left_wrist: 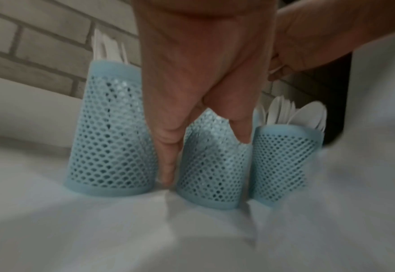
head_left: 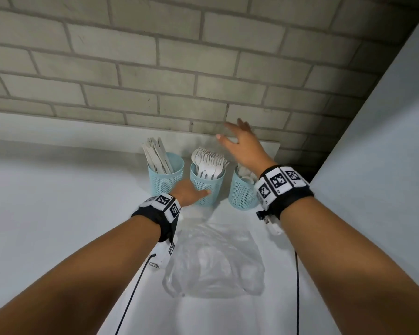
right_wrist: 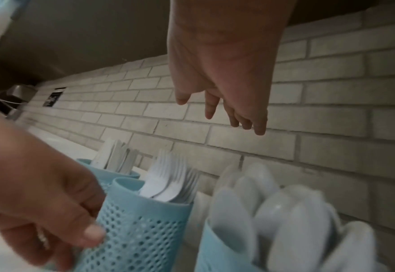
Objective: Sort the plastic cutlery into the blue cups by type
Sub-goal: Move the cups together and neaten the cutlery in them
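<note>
Three blue mesh cups stand in a row by the brick wall. The left cup (head_left: 166,177) holds white knives, the middle cup (head_left: 207,189) forks (right_wrist: 168,180), the right cup (head_left: 242,193) spoons (right_wrist: 273,211). My left hand (head_left: 194,193) grips the middle cup (left_wrist: 213,165): the thumb lies on its front, and the fingers (left_wrist: 168,156) reach down between it and the left cup (left_wrist: 113,132). My right hand (head_left: 237,139) hovers above and behind the cups with fingers spread, holding nothing, and its fingers (right_wrist: 227,110) hang straight.
An empty-looking clear plastic bag (head_left: 215,259) lies crumpled on the white counter (head_left: 58,213) in front of the cups. A white panel (head_left: 385,153) closes off the right side. The brick wall (head_left: 179,68) stands right behind the cups.
</note>
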`<control>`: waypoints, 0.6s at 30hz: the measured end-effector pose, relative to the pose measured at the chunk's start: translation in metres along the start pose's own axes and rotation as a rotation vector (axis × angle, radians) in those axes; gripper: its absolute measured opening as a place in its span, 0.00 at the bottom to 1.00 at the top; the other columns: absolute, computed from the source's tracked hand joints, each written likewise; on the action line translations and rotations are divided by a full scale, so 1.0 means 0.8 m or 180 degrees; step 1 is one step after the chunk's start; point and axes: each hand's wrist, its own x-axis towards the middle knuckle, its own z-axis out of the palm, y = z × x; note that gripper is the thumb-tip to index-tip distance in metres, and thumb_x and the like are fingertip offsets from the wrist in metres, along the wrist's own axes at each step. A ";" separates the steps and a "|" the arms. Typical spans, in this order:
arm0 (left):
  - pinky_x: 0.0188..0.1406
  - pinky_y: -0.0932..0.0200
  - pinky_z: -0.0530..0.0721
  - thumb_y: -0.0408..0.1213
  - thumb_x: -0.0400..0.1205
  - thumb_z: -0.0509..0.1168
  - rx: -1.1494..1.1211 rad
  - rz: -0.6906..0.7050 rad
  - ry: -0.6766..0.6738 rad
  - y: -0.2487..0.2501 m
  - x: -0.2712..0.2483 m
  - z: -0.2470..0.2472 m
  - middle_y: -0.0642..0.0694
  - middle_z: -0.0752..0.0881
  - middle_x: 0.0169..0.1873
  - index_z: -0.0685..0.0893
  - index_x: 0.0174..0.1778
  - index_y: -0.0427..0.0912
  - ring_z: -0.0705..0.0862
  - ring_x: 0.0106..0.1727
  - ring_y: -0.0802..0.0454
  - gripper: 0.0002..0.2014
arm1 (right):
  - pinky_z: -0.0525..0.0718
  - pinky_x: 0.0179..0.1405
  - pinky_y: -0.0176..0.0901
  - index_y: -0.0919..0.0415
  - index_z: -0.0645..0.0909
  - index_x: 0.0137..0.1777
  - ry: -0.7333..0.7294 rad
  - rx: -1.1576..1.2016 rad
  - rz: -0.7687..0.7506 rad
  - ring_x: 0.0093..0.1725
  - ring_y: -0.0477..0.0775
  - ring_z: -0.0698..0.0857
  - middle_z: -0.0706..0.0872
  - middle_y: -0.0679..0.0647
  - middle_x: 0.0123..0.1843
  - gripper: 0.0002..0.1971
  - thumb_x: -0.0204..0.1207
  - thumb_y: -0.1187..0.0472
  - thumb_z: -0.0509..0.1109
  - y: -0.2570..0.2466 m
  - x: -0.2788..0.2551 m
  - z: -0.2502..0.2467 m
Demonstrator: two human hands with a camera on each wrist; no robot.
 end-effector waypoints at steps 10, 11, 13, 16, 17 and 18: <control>0.63 0.55 0.74 0.58 0.78 0.64 0.0602 0.0203 -0.0554 0.062 -0.058 -0.007 0.38 0.75 0.72 0.69 0.74 0.33 0.75 0.71 0.42 0.37 | 0.58 0.80 0.61 0.43 0.47 0.82 0.0154 0.0716 0.0727 0.84 0.58 0.51 0.44 0.54 0.86 0.55 0.61 0.38 0.78 0.061 -0.034 -0.029; 0.66 0.55 0.72 0.56 0.77 0.66 0.0460 0.0271 -0.0517 0.069 -0.059 -0.001 0.39 0.72 0.74 0.66 0.76 0.32 0.72 0.73 0.43 0.39 | 0.58 0.80 0.62 0.43 0.46 0.83 0.0119 0.0759 0.0791 0.84 0.58 0.50 0.43 0.55 0.86 0.58 0.58 0.37 0.79 0.065 -0.038 -0.025; 0.67 0.57 0.70 0.50 0.76 0.71 0.0062 0.0431 -0.0379 0.077 -0.059 0.011 0.40 0.69 0.75 0.60 0.78 0.34 0.69 0.76 0.44 0.41 | 0.59 0.79 0.64 0.43 0.44 0.82 0.0066 0.0871 0.0910 0.84 0.58 0.51 0.43 0.54 0.86 0.65 0.48 0.32 0.79 0.073 -0.045 -0.016; 0.67 0.60 0.70 0.41 0.75 0.74 -0.0326 0.0658 -0.0318 0.081 -0.056 0.032 0.46 0.75 0.66 0.65 0.76 0.38 0.73 0.70 0.51 0.36 | 0.61 0.79 0.65 0.42 0.43 0.82 0.0077 0.0813 0.1016 0.83 0.58 0.53 0.46 0.56 0.85 0.70 0.39 0.28 0.76 0.084 -0.053 -0.002; 0.68 0.61 0.69 0.45 0.73 0.75 -0.0360 0.0676 -0.0380 0.082 -0.053 0.040 0.50 0.74 0.63 0.65 0.76 0.39 0.72 0.68 0.54 0.38 | 0.62 0.78 0.64 0.42 0.43 0.82 0.0088 0.0785 0.1051 0.83 0.58 0.54 0.47 0.56 0.85 0.71 0.38 0.28 0.77 0.087 -0.056 0.003; 0.72 0.57 0.69 0.55 0.68 0.76 -0.0384 0.0648 -0.0380 0.084 -0.052 0.048 0.53 0.72 0.65 0.63 0.77 0.42 0.71 0.68 0.56 0.45 | 0.62 0.78 0.64 0.43 0.42 0.82 0.0091 0.0755 0.1080 0.83 0.58 0.55 0.47 0.57 0.85 0.71 0.40 0.29 0.78 0.091 -0.057 0.007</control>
